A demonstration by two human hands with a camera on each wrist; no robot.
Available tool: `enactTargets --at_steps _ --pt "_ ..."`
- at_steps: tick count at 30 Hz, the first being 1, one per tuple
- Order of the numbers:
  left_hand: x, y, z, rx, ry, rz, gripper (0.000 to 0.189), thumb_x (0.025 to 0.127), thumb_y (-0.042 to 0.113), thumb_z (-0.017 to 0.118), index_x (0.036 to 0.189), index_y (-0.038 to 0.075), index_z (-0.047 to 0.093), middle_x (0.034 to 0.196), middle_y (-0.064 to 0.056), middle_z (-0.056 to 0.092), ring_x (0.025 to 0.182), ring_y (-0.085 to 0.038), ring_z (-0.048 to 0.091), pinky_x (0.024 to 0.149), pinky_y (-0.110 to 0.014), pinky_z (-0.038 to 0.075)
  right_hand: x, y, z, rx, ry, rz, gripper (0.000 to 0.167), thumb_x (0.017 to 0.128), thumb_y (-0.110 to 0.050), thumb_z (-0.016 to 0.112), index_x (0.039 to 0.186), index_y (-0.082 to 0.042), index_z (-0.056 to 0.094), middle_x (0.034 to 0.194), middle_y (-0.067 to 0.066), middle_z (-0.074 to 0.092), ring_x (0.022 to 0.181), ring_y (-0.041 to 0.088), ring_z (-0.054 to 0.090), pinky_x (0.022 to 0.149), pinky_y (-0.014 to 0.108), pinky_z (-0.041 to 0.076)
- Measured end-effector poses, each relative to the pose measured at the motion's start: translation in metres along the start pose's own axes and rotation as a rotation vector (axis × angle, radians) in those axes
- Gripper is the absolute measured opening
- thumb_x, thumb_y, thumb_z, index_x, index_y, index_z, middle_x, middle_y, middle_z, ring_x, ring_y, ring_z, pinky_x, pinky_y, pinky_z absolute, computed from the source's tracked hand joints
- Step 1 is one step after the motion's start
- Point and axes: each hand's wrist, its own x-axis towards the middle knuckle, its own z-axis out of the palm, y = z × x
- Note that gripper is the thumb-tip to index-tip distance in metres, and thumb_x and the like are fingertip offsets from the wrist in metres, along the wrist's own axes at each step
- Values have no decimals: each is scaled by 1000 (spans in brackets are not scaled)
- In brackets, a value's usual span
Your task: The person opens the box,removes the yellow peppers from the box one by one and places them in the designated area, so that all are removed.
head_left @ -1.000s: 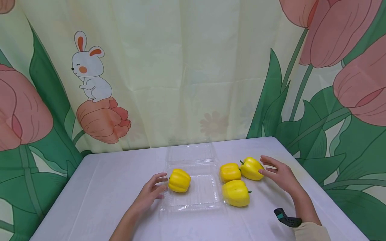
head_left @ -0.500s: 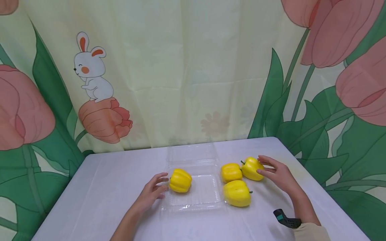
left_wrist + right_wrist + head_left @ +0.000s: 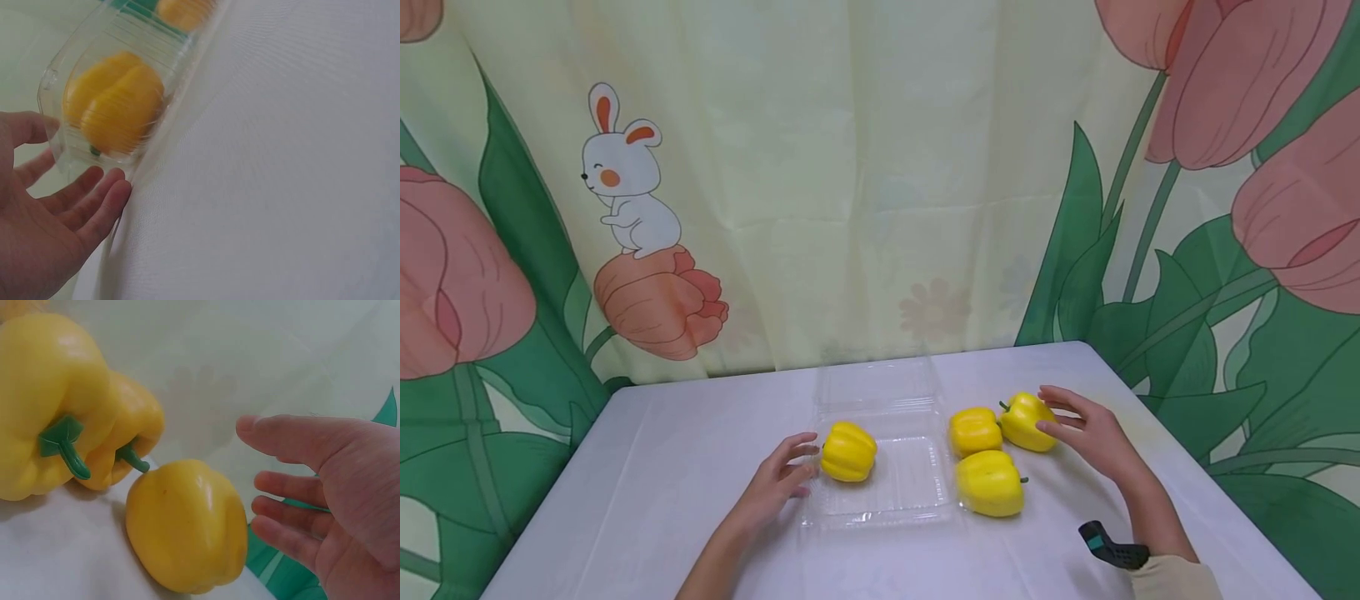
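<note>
In the head view a yellow bell pepper (image 3: pixel 848 452) lies in the left part of a clear plastic clamshell box (image 3: pixel 901 515), whose lid (image 3: pixel 876 385) is folded back. My left hand (image 3: pixel 775 477) is at the box's left wall with its fingers relaxed; the left wrist view shows fingertips (image 3: pixel 117 187) right at the box's end. On the right, my right hand (image 3: pixel 1093 433) stands beside the far yellow pepper (image 3: pixel 1027 422), thumb and fingers apart. The right wrist view has that pepper (image 3: pixel 187 528) in front of the spread fingers, nothing held.
Two more yellow peppers, one behind (image 3: pixel 975 431) and one in front (image 3: pixel 990 483), stand right of the box. A white cloth covers the table (image 3: pixel 647 492). Behind it hangs a curtain (image 3: pixel 790 167) with tulips and a rabbit. A dark band (image 3: pixel 1112 546) circles the right wrist.
My right hand has shifted slightly left, closer to the far pepper. The left hand, the box and the peppers stay nearly where they were; the head view moves a little.
</note>
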Motion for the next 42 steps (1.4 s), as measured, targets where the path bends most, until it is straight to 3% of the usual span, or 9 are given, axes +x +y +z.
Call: enactTargets --at_steps 9,20,34,42 --pt "-2 -1 -2 -2 -7 12 45 96 19 57 140 17 45 137 -17 53 109 -28 63 81 -35 59 1 -15 -2 9 -37 -19 61 92 -30 65 145 -8 42 143 19 49 127 37 49 99 46 46" --pt "-1 -4 1 -4 -22 28 47 97 21 57 141 16 44 137 -18 53 110 -30 62 80 -33 59 4 -27 5 37 -41 -43 59 91 -26 66 144 -9 44 142 17 51 127 35 50 99 44 47" --pt "0 -2 1 -15 0 -6 46 96 20 58 140 18 46 137 -15 54 109 -27 63 82 -36 58 5 -47 16 102 -76 -49 58 91 -25 67 143 -10 45 141 17 52 127 35 51 100 46 47" --pt "-3 -1 -1 -23 -19 21 46 97 18 57 141 16 44 137 -17 53 109 -28 62 81 -34 58 7 -56 25 117 -75 -54 57 90 -25 68 141 -10 47 140 15 54 126 34 52 100 47 47"
